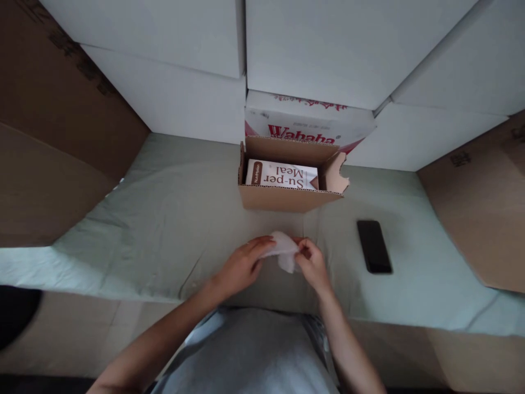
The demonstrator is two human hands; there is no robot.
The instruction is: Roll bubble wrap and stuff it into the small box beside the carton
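Between my two hands is a soft, folded piece of thin white wrap; I cannot make out whether it is foam, plastic or tissue. My left hand pinches its left end. The fingers of my right hand are closed on its right end. Just beyond the hands stands a brown cardboard box with its top open. Inside it lies a white carton lettered "Su-per Meal", upside down from my side.
A black phone lies to the right on the pale green cloth. A white "Wahaha" box and stacked white boxes form a wall behind. Large brown cartons stand at left and right.
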